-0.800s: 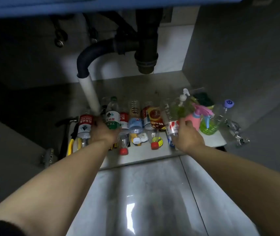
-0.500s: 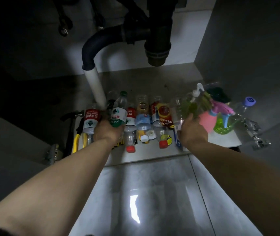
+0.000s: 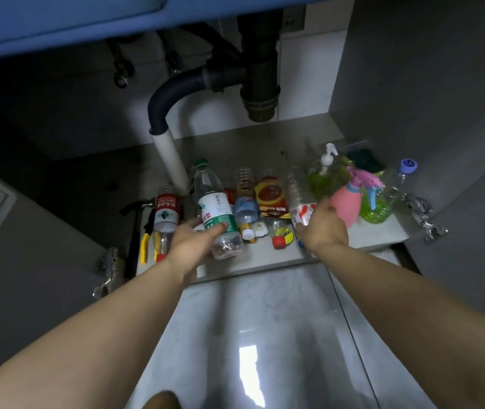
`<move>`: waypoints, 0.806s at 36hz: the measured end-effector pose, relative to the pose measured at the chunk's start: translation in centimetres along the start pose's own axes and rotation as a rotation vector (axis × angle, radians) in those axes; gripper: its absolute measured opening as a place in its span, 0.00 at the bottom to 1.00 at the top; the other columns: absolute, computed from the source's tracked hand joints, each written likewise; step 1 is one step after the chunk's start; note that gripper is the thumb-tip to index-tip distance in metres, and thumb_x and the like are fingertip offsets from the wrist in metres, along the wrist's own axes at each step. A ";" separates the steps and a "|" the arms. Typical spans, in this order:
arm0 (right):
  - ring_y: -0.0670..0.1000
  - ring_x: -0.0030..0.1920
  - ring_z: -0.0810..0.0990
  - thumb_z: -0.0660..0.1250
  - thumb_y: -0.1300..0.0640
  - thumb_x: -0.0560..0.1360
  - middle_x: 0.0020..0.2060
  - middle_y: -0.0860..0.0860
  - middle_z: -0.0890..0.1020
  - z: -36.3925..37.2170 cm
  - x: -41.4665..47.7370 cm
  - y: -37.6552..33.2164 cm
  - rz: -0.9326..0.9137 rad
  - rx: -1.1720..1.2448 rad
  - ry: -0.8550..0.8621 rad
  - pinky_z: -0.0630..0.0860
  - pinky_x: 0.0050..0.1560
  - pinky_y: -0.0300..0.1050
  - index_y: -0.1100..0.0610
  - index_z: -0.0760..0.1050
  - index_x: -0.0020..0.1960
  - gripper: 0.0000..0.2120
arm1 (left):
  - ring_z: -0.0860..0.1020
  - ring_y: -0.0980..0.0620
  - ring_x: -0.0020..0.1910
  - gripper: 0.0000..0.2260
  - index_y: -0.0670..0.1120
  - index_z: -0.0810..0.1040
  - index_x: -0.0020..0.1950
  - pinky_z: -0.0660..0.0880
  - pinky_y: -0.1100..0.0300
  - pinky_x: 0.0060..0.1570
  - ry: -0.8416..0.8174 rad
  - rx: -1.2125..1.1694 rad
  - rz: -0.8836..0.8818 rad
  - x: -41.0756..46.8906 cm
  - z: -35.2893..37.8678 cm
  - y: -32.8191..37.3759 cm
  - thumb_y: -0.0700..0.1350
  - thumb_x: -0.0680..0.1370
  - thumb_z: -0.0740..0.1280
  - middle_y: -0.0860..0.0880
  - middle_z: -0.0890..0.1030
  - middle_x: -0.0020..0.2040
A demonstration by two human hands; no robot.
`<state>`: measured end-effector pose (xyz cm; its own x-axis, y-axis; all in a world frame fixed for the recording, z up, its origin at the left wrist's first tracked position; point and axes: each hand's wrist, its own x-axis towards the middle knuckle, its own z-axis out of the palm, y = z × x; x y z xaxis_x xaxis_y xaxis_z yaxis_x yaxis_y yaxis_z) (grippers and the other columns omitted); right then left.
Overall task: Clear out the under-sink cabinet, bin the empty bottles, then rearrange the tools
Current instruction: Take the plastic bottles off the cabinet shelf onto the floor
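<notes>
My left hand (image 3: pixel 191 243) grips an empty green-capped water bottle (image 3: pixel 214 205) with a green and white label, lifted above the cabinet floor (image 3: pixel 264 255). My right hand (image 3: pixel 322 225) grips a clear bottle with a red and white label (image 3: pixel 301 202). Several more empty bottles lie in a row between them, among them a red-labelled bottle (image 3: pixel 166 215) at the left, a blue-labelled one (image 3: pixel 245 208) and an orange-labelled one (image 3: pixel 270 197). Yellow-handled pliers (image 3: pixel 145 246) and a dark hammer (image 3: pixel 132 231) lie at the left edge.
A pink spray bottle (image 3: pixel 345 202), a green soap pump bottle (image 3: pixel 322 178) and a purple-capped bottle of green liquid (image 3: pixel 388 196) stand at the right. A white drain pipe (image 3: pixel 170 160) and black trap (image 3: pixel 260 93) hang above. Open cabinet doors flank both sides.
My left hand has lifted the green-capped bottle out of the row toward me. My right hand has closed round the clear red-and-white-labelled bottle. The camera has tilted back.
</notes>
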<state>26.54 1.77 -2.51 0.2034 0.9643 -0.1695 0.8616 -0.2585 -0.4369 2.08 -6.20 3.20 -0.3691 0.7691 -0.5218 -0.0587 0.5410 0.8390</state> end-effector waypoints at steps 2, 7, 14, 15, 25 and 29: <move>0.64 0.51 0.81 0.72 0.42 0.72 0.54 0.58 0.76 -1.3 -1.4 0.5 -0.056 -0.038 0.004 0.74 0.41 0.49 0.58 0.64 0.66 0.32 | 0.87 0.50 0.43 0.24 0.46 0.76 0.67 0.84 0.53 0.40 -0.072 -0.026 -0.008 -1.2 0.5 -0.2 0.44 0.73 0.78 0.47 0.87 0.50; 0.56 0.49 0.81 0.69 0.38 0.67 0.51 0.52 0.78 -7.2 -4.7 2.7 -0.232 -0.036 -0.196 0.81 0.48 0.53 0.52 0.69 0.63 0.29 | 0.87 0.51 0.45 0.21 0.47 0.78 0.64 0.84 0.52 0.41 -0.219 0.003 0.000 -4.7 2.4 -1.0 0.38 0.73 0.77 0.48 0.87 0.50; 0.52 0.30 0.82 0.73 0.41 0.71 0.43 0.54 0.83 -14.9 -9.4 7.5 -0.232 -0.231 -0.459 0.83 0.37 0.49 0.53 0.72 0.57 0.23 | 0.81 0.58 0.49 0.29 0.56 0.69 0.62 0.76 0.66 0.38 -0.379 0.268 0.135 -10.3 5.4 -2.1 0.40 0.69 0.79 0.56 0.81 0.52; 0.53 0.30 0.84 0.74 0.41 0.70 0.42 0.54 0.83 -15.3 -10.0 8.6 -0.196 -0.222 -0.490 0.84 0.37 0.51 0.53 0.71 0.59 0.25 | 0.80 0.58 0.49 0.30 0.57 0.69 0.63 0.75 0.67 0.37 -0.397 0.286 0.153 -10.9 6.0 -2.5 0.40 0.69 0.79 0.57 0.80 0.52; 0.56 0.48 0.78 0.74 0.43 0.72 0.51 0.54 0.79 -8.5 -11.8 20.8 0.069 -0.121 -0.399 0.75 0.46 0.47 0.52 0.63 0.57 0.25 | 0.73 0.46 0.63 0.33 0.57 0.71 0.67 0.74 0.49 0.63 -0.408 0.755 0.346 -9.9 12.4 -9.7 0.49 0.66 0.81 0.54 0.81 0.57; 0.60 0.53 0.80 0.70 0.46 0.75 0.55 0.58 0.79 -4.9 -11.1 23.3 0.065 -0.151 -0.323 0.79 0.54 0.57 0.51 0.61 0.62 0.23 | 0.71 0.46 0.56 0.28 0.62 0.69 0.65 0.72 0.54 0.53 -0.352 1.091 0.524 -8.4 13.5 -12.0 0.54 0.69 0.77 0.53 0.80 0.53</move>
<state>46.69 -14.70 -6.47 0.1232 0.8724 -0.4731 0.9156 -0.2838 -0.2848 18.41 -14.51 -4.58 0.1604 0.9339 -0.3197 0.8764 0.0143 0.4814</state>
